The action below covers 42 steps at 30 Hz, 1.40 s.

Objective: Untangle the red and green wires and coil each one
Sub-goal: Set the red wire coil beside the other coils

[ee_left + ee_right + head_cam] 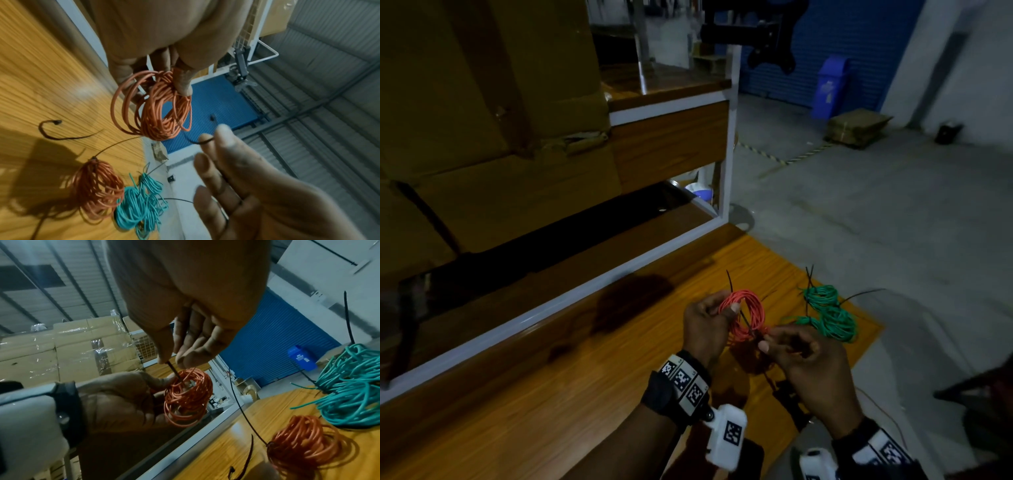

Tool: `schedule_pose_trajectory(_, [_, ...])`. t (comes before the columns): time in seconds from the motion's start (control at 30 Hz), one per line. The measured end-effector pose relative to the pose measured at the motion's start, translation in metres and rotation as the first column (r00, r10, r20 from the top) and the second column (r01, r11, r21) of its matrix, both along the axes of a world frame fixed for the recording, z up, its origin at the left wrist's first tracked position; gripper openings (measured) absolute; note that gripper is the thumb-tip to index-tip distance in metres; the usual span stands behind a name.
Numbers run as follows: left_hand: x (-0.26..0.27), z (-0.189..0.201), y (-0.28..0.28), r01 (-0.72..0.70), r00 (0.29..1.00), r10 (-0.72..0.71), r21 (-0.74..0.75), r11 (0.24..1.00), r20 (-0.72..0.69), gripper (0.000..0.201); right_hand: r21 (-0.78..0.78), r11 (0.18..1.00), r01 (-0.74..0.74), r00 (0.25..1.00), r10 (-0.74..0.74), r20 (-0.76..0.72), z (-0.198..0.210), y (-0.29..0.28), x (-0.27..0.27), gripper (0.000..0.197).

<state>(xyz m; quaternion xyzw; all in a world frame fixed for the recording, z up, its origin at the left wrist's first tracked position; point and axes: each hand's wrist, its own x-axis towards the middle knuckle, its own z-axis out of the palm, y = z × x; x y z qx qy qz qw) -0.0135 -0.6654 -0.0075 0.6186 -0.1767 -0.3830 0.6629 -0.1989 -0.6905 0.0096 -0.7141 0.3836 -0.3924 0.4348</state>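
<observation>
Wrist bands with square printed markers are worn on both forearms, at the bottom of the head view. Just above them, the red coil (743,317) is held in the air over the bench (524,394) by the left hand (705,329); its thumb and fingers are curled round the loops on the left side of the coil. A black tie (173,370) is pinched between the thumb and forefinger of the right hand (810,363), and its end is pushed into the loops of the held coil. The other fingers of the right hand are only loosely bent, and nothing else is held by them.

A second red coil (306,446) is seen in the wrist views; it lies on the bench and is bound by a black tie with a long free tail. In the head view this coil is hidden by the hands. The green wire (828,313) lies on the bench near its right edge, just beside the second red coil. It is gathered in loops, and black ties stick out of it. Whether the two bundles touch cannot be told. One loose tie (55,131), curved like a hook, lies on the bench apart from the coils.

Behind the bench, large cardboard boxes (482,120) are stacked. A blue bin (828,87) stands on the grey floor far at the back.
</observation>
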Motion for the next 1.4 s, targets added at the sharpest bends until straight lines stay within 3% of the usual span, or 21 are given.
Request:
schedule_pose_trajectory(0.2, [0.002,0.004,0.020,0.083,0.984,-0.084,0.010,0.996,0.154,0.035,-0.105,0.993,0.058,0.998,-0.059,-0.011,0.013,0.011,0.007,0.010])
schedule_pose_trajectory(0.43, [0.004,0.004,0.041,0.229,0.900,-0.227,0.037,0.973,0.373,0.031,-0.238,0.965,0.114,0.993,-0.118,-0.002,0.049,-0.009,0.031,0.010])
schedule_pose_trajectory(0.57, [0.005,0.010,0.047,0.245,0.875,-0.235,0.031,0.969,0.424,0.034,-0.188,0.976,0.115,0.992,-0.124,-0.039,0.053,-0.019,0.039,0.010])
schedule_pose_trajectory(1.13, [0.012,0.018,0.046,0.287,0.822,-0.278,0.061,0.956,0.496,0.035,-0.179,0.984,-0.018,0.972,-0.025,-0.233,0.052,-0.032,0.043,0.007])
schedule_pose_trajectory(1.4, [0.015,0.017,0.048,0.281,0.832,-0.284,0.079,0.956,0.477,0.033,-0.181,0.982,0.053,0.989,-0.077,-0.127,0.061,-0.032,0.042,0.007])
